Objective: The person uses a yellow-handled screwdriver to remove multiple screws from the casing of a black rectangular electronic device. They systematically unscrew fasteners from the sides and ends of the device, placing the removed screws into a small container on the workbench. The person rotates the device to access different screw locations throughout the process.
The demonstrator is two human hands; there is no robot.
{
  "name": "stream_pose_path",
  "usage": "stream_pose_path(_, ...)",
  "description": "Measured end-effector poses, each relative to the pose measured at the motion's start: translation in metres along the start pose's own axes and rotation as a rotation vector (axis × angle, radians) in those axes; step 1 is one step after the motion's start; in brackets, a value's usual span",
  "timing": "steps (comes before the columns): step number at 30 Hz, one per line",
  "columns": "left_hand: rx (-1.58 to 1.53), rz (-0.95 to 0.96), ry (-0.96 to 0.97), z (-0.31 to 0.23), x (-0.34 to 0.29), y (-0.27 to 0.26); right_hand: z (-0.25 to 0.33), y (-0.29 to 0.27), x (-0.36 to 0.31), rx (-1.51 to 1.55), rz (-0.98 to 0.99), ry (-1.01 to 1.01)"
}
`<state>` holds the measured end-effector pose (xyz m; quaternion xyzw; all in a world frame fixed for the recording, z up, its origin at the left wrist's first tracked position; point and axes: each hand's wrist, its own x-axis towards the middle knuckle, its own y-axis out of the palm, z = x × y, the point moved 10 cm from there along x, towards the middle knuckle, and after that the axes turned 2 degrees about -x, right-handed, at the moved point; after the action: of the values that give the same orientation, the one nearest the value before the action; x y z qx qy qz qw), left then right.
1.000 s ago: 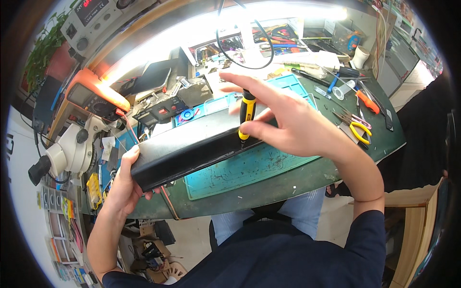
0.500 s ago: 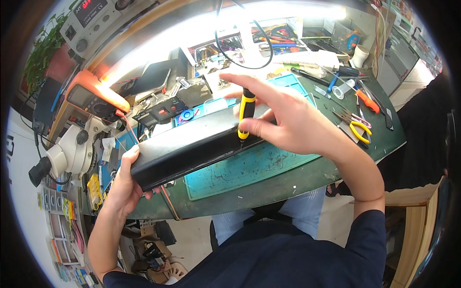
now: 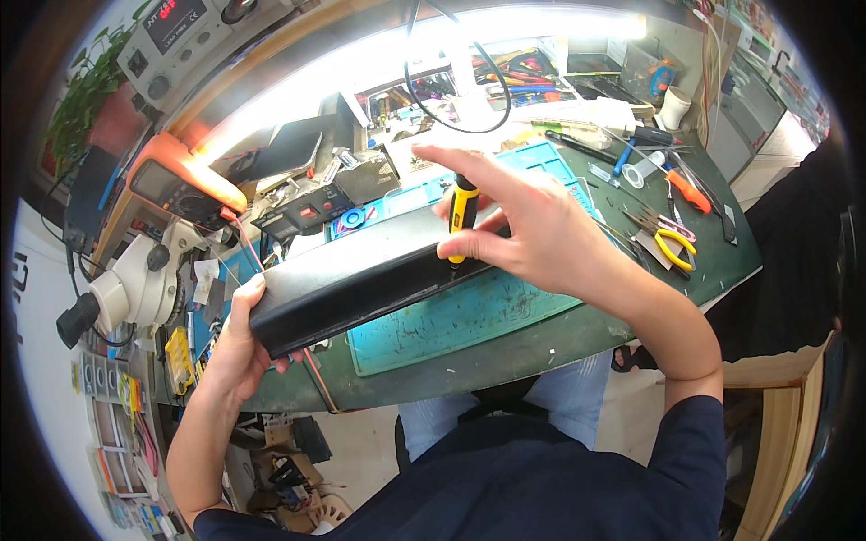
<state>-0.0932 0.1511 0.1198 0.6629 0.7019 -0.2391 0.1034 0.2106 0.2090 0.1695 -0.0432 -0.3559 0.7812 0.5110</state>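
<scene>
A long black box-shaped casing (image 3: 352, 284) is tilted above the blue work mat (image 3: 433, 334). My left hand (image 3: 242, 338) grips its left end, thumb on top and fingers underneath. In my right hand (image 3: 532, 221) is a yellow-and-black screwdriver (image 3: 463, 216), pinched between thumb and fingers and held nearly upright. Its tip meets the casing's near side, right of the middle. My right index finger stretches out past the handle's top. The casing's right end is hidden behind my right hand.
An orange multimeter (image 3: 185, 185) and a white microscope (image 3: 126, 284) stand at the left. Yellow-handled pliers (image 3: 672, 245), an orange-handled tool (image 3: 690, 189) and a white cup (image 3: 675, 108) are on the right of the green bench (image 3: 577, 338). A black cable loop (image 3: 460, 126) hangs at the back.
The casing and both hands have shifted only very slightly. My right thumb has moved a little on the screwdriver handle, whose tip stays at the same spot on the casing.
</scene>
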Motion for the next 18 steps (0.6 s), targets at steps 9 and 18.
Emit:
stream_pose_path(9,-0.005,-0.003,0.014,0.002,-0.002,0.001,0.008,-0.002,-0.005,-0.02,-0.104,-0.061)
stream_pose_path(18,-0.014,-0.024,0.042,-0.002,-0.008,0.003,0.012,-0.004,-0.017,-0.139,-0.211,-0.126)
